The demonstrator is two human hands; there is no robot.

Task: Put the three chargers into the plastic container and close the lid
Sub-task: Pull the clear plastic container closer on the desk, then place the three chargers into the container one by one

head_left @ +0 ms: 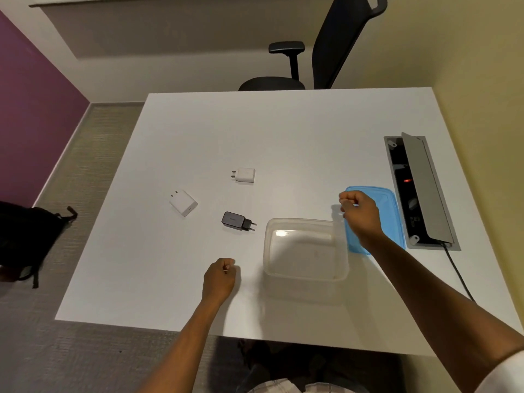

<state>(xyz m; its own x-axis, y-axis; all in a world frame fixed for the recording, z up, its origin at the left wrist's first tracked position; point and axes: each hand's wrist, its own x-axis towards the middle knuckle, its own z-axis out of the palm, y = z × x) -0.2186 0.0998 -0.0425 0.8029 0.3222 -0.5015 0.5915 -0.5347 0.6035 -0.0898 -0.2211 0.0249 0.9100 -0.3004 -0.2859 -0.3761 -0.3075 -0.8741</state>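
Observation:
A clear plastic container stands open and empty on the white table. Its blue lid lies flat just to the right, partly under my right hand, which hovers over the container's far right corner with fingers curled and nothing in them. My left hand rests as a loose fist left of the container, holding nothing. Three chargers lie left of the container: a black charger nearest, a white charger further left, and another white charger behind.
An open cable hatch with a raised grey flap sits at the table's right edge, a black cable running from it. A black office chair stands behind the table. A black bag lies on the floor at left.

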